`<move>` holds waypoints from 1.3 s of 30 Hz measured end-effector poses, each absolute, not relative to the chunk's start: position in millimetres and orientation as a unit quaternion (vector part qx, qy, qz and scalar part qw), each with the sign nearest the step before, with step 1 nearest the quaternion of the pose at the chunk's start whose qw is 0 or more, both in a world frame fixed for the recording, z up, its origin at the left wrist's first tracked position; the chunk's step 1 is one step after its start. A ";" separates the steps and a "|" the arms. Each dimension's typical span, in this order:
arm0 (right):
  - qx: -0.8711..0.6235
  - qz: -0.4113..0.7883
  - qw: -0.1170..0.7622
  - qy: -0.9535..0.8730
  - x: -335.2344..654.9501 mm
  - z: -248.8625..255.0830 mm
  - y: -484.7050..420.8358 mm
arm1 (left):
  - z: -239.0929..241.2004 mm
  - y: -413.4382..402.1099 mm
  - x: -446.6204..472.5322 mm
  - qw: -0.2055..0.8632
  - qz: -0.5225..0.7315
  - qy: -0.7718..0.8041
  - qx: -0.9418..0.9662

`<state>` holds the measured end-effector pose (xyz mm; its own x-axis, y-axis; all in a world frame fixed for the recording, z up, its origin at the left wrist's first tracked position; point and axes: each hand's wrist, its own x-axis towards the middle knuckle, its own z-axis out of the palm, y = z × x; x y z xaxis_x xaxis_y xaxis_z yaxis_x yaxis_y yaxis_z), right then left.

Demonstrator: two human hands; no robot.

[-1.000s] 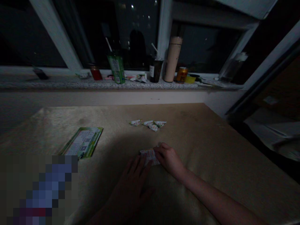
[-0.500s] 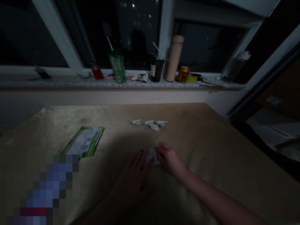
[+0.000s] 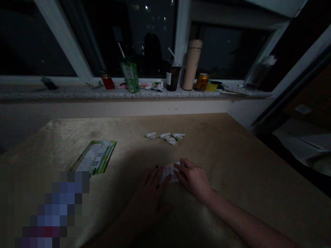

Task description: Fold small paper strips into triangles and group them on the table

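A small printed paper lies flat on the tan table in front of me. My left hand rests in shadow with its fingers stretched flat over the paper's left edge. My right hand presses fingertips on the paper's right side, fingers extended. Several small folded paper pieces sit in a row farther back on the table.
A green printed leaflet lies at the left of the table. The stone windowsill holds a green cup with a straw, a dark cup, a tall beige flask, cans and litter. The table's right edge drops off to dark space.
Both hands have shifted slightly over the paper; my right fingers now lie further across its right side. The view has drifted a little.
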<state>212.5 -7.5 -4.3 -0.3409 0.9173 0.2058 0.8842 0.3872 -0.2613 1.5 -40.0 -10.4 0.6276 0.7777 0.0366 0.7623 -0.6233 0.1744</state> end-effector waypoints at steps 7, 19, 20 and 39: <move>-0.509 0.033 0.161 -0.845 223.1 -6.0 -17.0 | -7.1 -40.0 1.8 0.081 0.052 0.434 0.896; -0.504 0.011 0.159 -0.849 223.6 -9.0 -18.9 | -10.5 -40.6 -0.1 0.079 0.069 0.428 0.898; -0.506 0.013 0.159 -0.848 223.6 -8.9 -19.1 | -10.4 -40.7 -0.1 0.079 0.069 0.428 0.898; -0.510 0.051 0.176 -0.841 224.5 -10.7 -17.8 | -9.9 -41.3 -0.4 0.080 0.051 0.431 0.897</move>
<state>224.5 -17.8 -10.7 -0.4184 0.8749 0.2438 0.8386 0.4752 -0.2662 -0.4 -41.3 -9.9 0.6232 0.7817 0.0218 0.7655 -0.6155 0.1874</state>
